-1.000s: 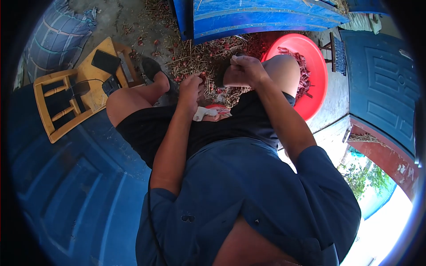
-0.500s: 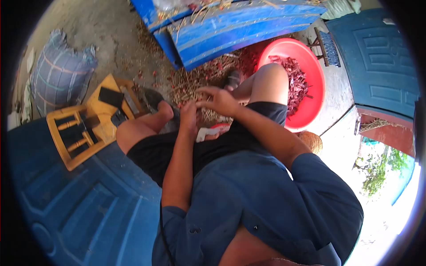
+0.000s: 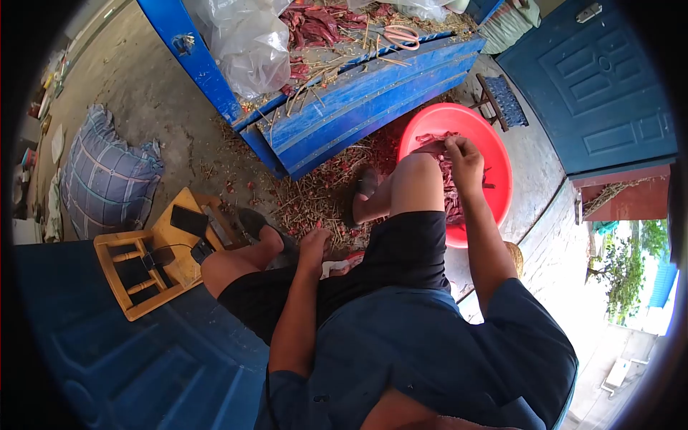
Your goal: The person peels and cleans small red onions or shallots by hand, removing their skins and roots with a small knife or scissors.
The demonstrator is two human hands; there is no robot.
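Directly over the plain red basin (image 3: 501,183), the right hand (image 3: 466,163)

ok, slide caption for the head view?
Right hand over red plastic basin of dried chilies, left hand between the knees.

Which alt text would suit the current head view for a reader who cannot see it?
A person's bare right hand is over a round red plastic basin of dark red elongated pieces; the bare left hand is between the knees. Ahead, straw-coloured stalks lie before a blue panelled structure.
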